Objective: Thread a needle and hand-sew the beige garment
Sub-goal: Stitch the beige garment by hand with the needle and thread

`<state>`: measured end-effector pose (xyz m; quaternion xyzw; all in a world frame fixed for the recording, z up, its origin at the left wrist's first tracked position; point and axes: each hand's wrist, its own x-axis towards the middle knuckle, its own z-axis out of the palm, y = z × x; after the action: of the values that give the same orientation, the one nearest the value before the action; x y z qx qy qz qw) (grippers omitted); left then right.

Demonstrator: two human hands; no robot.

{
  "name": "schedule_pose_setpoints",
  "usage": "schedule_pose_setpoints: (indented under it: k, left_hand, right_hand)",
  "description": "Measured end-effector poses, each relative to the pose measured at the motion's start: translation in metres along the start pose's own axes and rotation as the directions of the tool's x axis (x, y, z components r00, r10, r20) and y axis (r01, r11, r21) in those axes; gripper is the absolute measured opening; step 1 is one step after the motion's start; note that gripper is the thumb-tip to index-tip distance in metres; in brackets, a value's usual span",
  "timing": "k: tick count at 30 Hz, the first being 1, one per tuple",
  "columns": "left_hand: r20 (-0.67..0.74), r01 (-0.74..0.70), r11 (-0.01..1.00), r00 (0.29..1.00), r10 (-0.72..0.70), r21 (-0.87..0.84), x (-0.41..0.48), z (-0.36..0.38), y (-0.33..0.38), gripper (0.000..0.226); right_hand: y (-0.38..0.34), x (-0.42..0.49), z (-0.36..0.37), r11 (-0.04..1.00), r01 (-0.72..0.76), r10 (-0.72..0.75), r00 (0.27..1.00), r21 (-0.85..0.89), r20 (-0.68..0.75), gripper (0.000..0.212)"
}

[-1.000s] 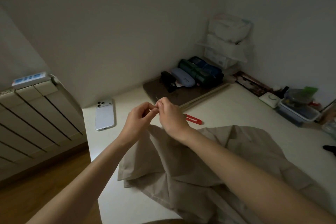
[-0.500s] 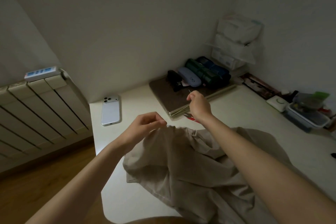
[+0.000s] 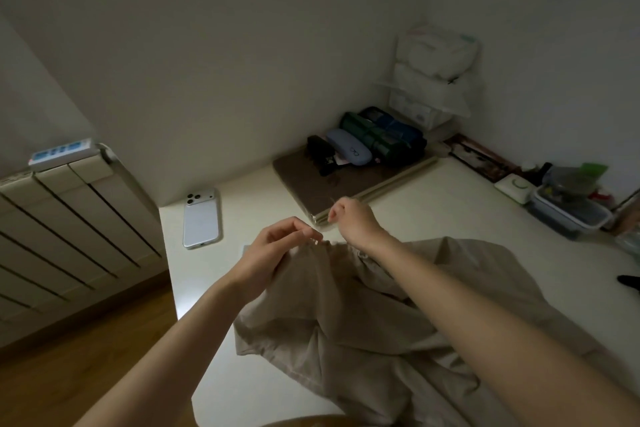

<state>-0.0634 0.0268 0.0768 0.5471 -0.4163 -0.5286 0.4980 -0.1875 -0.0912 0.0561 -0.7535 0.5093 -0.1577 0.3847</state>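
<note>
The beige garment [image 3: 363, 322] lies crumpled on the white table [image 3: 433, 204] in front of me. My left hand [image 3: 277, 250] pinches a raised fold at the garment's upper edge between thumb and fingertips. My right hand [image 3: 353, 218] is just to the right and slightly above, fingers closed on a thin needle [image 3: 333, 200] whose tip pokes up past the knuckles. The thread is too fine to make out in the dim light.
A white phone [image 3: 202, 218] lies face down at the table's left. A closed laptop [image 3: 346, 180] behind my hands carries cases and pouches. Stacked boxes [image 3: 433, 80] fill the corner, a plastic container [image 3: 571, 215] sits at right, and a radiator [image 3: 69, 229] stands left.
My right hand first pulled away from the left, up and right with the needle, then came back closer and lower. My left hand stayed pinched on the fabric.
</note>
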Motion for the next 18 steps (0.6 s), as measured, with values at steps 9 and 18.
schedule_pose_setpoints:
  k: [9,18]
  left_hand:
    - [-0.206,0.015,1.0,0.978,-0.013,0.009,0.004,-0.006,-0.01,0.016]
    - [-0.275,0.01,0.996,0.961,-0.035,-0.094,-0.006,-0.009,-0.009,0.015]
  right_hand:
    - [-0.027,-0.034,0.022,0.952,0.201,-0.194,0.98,0.233,-0.049,0.027]
    - [-0.034,-0.043,0.041,0.96,0.273,-0.272,0.962,0.053,-0.034,0.023]
